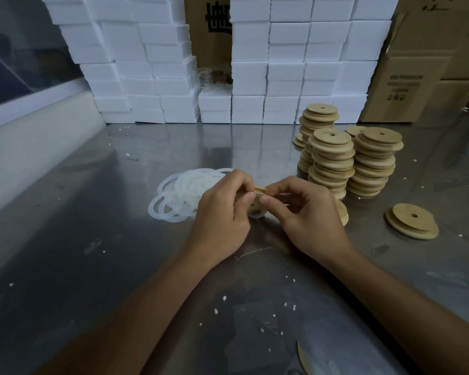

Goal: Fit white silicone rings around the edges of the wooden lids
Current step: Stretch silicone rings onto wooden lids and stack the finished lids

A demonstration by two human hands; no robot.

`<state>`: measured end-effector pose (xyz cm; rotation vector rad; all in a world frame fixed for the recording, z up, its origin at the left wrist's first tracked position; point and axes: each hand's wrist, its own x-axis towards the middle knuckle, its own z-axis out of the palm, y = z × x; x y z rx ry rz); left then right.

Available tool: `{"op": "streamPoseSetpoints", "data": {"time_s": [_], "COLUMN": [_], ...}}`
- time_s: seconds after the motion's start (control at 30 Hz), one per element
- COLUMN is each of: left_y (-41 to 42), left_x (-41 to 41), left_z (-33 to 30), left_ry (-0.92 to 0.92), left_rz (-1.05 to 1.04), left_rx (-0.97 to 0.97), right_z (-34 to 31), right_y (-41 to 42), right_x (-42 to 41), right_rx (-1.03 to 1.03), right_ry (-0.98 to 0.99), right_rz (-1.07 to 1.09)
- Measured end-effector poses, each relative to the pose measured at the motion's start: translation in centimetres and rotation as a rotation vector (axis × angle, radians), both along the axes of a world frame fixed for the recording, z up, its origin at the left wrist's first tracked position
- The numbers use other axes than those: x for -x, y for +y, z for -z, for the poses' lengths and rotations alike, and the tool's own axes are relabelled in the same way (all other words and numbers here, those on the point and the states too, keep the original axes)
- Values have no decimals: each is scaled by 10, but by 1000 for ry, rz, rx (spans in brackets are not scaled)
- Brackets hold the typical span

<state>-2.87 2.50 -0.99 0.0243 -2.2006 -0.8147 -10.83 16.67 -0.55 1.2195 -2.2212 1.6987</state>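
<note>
Just in front of the loose heap of thin white silicone rings (186,194) on the scuffed grey metal table (73,247), two bare hands meet over one round, pale wooden lid (256,206) with a small centre hole. The left hand (222,212) curls its fingers round the lid's near-left edge; the right hand (306,215) pinches the opposite rim between thumb and forefinger, so both are clamped on the same lid, held just above the table. A sliver of white under the lid looks like a ring, though the fingers hide most of it. The lid is probably light, stiff and easy to hold by its rim; the rings look soft, stretchy and a little slippery, best taken between fingertips. To the right of the heap stand several leaning stacks of matching wooden lids (332,163), and further right one flat wooden lid (412,221) lies alone.
</note>
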Motion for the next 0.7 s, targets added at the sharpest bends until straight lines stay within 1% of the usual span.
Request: {"op": "streamPoseSetpoints", "data": {"time_s": [0.1, 0.4, 0.53, 0.63, 0.7], "left_y": [-1, -2, -4, -8, -9], "left_x": [0, -2, -1, -1, -1], "left_z": [0, 0, 2, 4, 4], "left_ry": [10, 17, 18, -8, -14], "left_rz": [-2, 15, 7, 1, 8], "left_rx": [-42, -87, -156, -254, -290], "right_z": [0, -3, -4, -5, -5], "right_y": [-1, -2, -1, 0, 1], "right_x": [1, 5, 0, -3, -2], "right_rx": [-13, -14, -7, -54, -73], "right_ry": [-34, -160, -131, -97, -118], "right_rz": [16, 13, -4, -14, -14]}}
